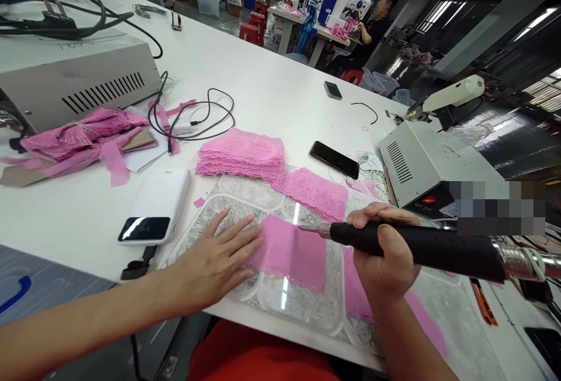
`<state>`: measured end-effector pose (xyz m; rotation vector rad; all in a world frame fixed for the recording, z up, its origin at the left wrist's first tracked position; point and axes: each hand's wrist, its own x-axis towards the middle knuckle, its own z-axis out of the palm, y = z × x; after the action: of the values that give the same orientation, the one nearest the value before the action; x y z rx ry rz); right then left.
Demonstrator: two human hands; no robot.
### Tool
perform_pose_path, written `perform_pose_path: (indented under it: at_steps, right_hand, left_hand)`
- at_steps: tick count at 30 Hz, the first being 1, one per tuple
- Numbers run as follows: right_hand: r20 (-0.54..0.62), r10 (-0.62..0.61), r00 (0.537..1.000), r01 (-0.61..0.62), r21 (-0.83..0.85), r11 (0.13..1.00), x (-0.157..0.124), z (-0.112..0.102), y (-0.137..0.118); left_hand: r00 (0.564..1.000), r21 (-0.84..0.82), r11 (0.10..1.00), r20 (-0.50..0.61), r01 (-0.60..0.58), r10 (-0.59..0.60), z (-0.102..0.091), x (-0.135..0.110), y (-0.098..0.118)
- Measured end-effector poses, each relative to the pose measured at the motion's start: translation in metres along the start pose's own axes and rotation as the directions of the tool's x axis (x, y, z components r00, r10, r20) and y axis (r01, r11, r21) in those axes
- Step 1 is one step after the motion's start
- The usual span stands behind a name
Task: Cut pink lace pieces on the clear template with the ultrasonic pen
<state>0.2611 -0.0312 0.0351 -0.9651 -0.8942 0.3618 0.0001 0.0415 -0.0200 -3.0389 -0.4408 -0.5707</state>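
Observation:
My left hand [219,261] lies flat with fingers spread, pressing the left edge of a pink lace piece [293,255] onto a clear plastic template [302,305] at the table's near edge. My right hand [385,255] is wrapped round the black handle of a cutting tool [421,245], whose metal tip touches the top edge of the pink piece. Another pink lace piece [313,191] lies just beyond, and a stack of pink lace pieces [241,153] sits behind it.
A white power bank [155,205] lies to the left. Two grey control boxes [74,77] [421,165] flank the work spot. A black phone [334,159], cables [193,121] and a pink fabric bundle [83,138] lie on the white table [263,77]. A person sits at a sewing machine far back.

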Motion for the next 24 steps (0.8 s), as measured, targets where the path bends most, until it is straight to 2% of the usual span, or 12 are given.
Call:
perform_pose_path:
  at_steps: [6,14,19,24]
  right_hand:
    - [0.037,-0.002,0.999,0.001,0.009,1.000,-0.001,0.014,0.007]
    - [0.049,0.007,0.999,-0.006,-0.024,1.000,-0.001,0.016,0.008]
    - [0.036,0.023,0.999,-0.022,-0.015,1.000,-0.001,0.018,0.006]
    - [0.055,0.070,0.996,-0.072,0.040,0.997,-0.001,0.031,0.004]
  left_hand:
    - [1.000,-0.027,1.000,-0.007,-0.015,0.015,-0.009,-0.009,0.003]
    - [1.000,-0.058,0.998,-0.004,0.015,-0.015,-0.011,-0.020,0.008]
    - [0.998,-0.077,0.996,0.057,0.043,-0.038,-0.013,-0.025,0.010]
    - [0.989,-0.116,0.989,0.122,0.092,-0.078,-0.017,-0.034,0.013]
